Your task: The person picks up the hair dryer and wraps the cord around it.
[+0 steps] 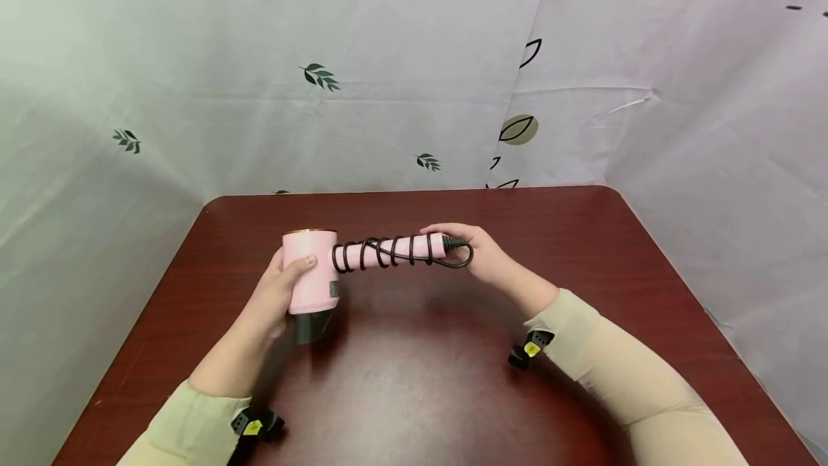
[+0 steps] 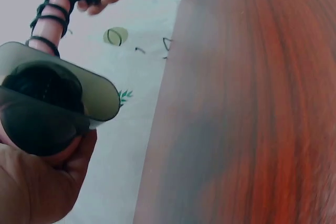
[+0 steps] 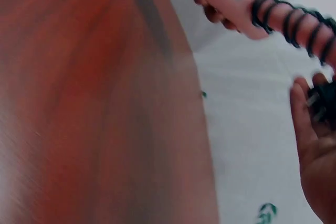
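Observation:
A pink hair dryer (image 1: 311, 272) is held over the table, its handle (image 1: 388, 252) pointing right and its dark see-through nozzle (image 2: 100, 95) toward the person. My left hand (image 1: 274, 293) grips the barrel, thumb across the front and the other fingers hidden behind. Black cord (image 3: 294, 24) winds in several loops around the handle. At the handle's end, my right hand (image 1: 485, 257) holds the black plug (image 3: 323, 103), its prongs showing in the right wrist view. In the head view the right fingers pass partly behind the handle end.
The dark red wooden table (image 1: 420, 380) has rounded far corners. Pale sheeting (image 1: 388, 92) with leaf prints hangs around its back and sides. Each forearm wears a small black camera, one on the left (image 1: 257, 424) and one on the right (image 1: 530, 349).

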`<state>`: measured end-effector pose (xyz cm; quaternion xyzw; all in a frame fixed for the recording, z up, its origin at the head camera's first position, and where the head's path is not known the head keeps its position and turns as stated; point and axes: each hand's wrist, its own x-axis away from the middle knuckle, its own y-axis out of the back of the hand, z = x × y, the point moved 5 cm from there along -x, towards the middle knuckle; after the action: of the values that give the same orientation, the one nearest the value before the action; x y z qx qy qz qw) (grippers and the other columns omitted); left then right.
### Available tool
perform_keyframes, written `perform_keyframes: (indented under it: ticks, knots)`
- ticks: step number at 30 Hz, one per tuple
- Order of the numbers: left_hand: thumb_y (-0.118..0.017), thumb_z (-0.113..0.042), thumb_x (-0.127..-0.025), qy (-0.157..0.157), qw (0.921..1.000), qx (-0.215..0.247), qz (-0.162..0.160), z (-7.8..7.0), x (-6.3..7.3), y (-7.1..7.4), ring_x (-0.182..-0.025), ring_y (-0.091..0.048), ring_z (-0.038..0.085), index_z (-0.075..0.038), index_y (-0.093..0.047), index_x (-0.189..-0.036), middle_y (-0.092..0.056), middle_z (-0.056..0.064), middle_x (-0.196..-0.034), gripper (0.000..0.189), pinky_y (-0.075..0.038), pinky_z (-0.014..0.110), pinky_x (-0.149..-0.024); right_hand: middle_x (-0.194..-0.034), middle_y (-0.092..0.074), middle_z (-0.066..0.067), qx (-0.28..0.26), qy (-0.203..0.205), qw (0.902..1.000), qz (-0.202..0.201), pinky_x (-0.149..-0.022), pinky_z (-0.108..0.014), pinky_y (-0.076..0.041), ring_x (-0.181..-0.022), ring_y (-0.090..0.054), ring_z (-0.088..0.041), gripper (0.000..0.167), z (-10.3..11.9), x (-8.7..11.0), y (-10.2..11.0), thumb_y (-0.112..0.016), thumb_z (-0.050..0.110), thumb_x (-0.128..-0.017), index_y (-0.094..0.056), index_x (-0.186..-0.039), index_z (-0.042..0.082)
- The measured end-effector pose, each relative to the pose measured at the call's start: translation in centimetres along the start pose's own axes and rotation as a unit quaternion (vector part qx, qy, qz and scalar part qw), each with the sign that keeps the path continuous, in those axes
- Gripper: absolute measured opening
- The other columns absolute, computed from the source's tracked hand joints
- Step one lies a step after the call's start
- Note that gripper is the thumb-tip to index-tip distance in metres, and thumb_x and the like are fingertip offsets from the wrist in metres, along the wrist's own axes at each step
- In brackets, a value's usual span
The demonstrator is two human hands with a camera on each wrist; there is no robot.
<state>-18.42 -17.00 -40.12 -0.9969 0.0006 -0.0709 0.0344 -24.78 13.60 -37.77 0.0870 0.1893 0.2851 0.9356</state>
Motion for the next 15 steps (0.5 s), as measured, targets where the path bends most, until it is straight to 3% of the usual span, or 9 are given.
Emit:
perform_keyframes:
  ticks: [2,5,7,10,12,15]
  knots:
    - [-0.056,-0.026,-0.1,0.008,0.9999,-0.003,-0.014,0.2,-0.1,-0.1,-0.084,-0.065,0.015,-0.013,-0.032,-0.137,-0.059,0.002,-0.102,0.046,-0.055,0.034,-0.073,-0.126,-0.064,-0.013,-0.035,-0.015,0.9988,-0.029,-0.084,-0.037,-0.056,-0.106,-0.064,-0.018,0.047,-0.4,0.2,-0.6,-0.068,0.025,-0.091,-0.061,-0.129,-0.003]
    - [-0.057,-0.029,-0.099,0.018,0.9994,-0.006,-0.03,0.4,-0.2,-0.1,-0.084,-0.066,0.016,-0.011,-0.031,-0.14,-0.059,0.003,-0.104,0.052,-0.055,0.034,-0.073,-0.124,-0.064,-0.013,-0.076,-0.03,0.9945,-0.066,-0.088,-0.041,-0.054,-0.101,-0.067,-0.022,0.072,-0.6,0.6,-1.3,-0.066,0.05,-0.086,-0.058,-0.134,-0.004]
    - [-0.058,-0.03,-0.099,0.023,0.9992,-0.004,-0.033,0.4,-0.3,-0.2,-0.083,-0.066,0.016,-0.009,-0.03,-0.141,-0.059,0.004,-0.104,0.055,-0.055,0.034,-0.073,-0.129,-0.061,-0.015,-0.115,-0.039,0.9901,-0.072,-0.089,-0.049,-0.053,-0.1,-0.067,-0.024,0.08,-0.7,0.9,-1.7,-0.062,0.052,-0.084,-0.052,-0.138,-0.006]
    - [-0.058,-0.032,-0.099,0.03,0.9991,-0.007,-0.028,0.4,-0.5,-0.2,-0.082,-0.067,0.016,-0.006,-0.03,-0.141,-0.06,0.003,-0.104,0.057,-0.056,0.034,-0.073,-0.133,-0.057,-0.019,-0.155,-0.053,0.9845,-0.063,-0.089,-0.054,-0.051,-0.1,-0.066,-0.023,0.062,-0.8,1.5,-2.1,-0.064,0.029,-0.096,-0.044,-0.144,-0.006]
    - [-0.057,-0.032,-0.099,0.034,0.9991,-0.009,-0.023,0.4,-0.5,-0.2,-0.082,-0.067,0.016,-0.005,-0.03,-0.14,-0.061,0.002,-0.103,0.056,-0.056,0.035,-0.073,-0.132,-0.057,-0.018,-0.157,-0.058,0.9845,-0.051,-0.089,-0.049,-0.052,-0.098,-0.068,-0.02,0.051,-0.7,1.9,-2.1,-0.059,0.01,-0.1,-0.042,-0.146,-0.005]
    - [-0.058,-0.033,-0.099,0.038,0.9991,-0.008,-0.017,0.4,-0.5,-0.2,-0.081,-0.068,0.017,-0.006,-0.031,-0.139,-0.062,0.002,-0.102,0.055,-0.057,0.036,-0.073,-0.125,-0.061,-0.012,-0.169,-0.05,0.984,-0.029,-0.09,-0.041,-0.053,-0.098,-0.067,-0.019,0.051,-0.4,2.5,-1.9,-0.051,-0.007,-0.094,-0.042,-0.144,-0.007]
